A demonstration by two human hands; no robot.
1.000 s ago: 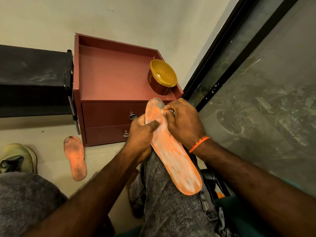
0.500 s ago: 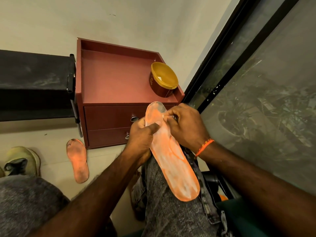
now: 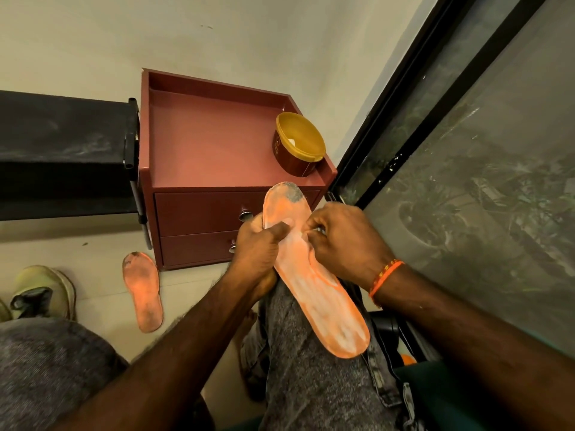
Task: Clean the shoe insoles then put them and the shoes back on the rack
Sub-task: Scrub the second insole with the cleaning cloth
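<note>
Ahead of your knees, at frame centre, stands a red drawer cabinet (image 3: 217, 169) with a yellow-rimmed tub (image 3: 299, 144) on its top right corner; a black rack (image 3: 62, 150) fills the left edge. Lower left, a second insole (image 3: 143, 292) lies on the floor beside a pale shoe (image 3: 43, 290). Your left hand (image 3: 256, 253) grips the orange, white-smeared insole (image 3: 314, 275) on your thigh, thumb across it; your right hand (image 3: 345, 241) fingers curl against its surface, pinching something too small to identify.

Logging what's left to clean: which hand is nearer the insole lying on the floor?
Left. The left hand is just right of the floor insole; the right hand is farther right.
</note>
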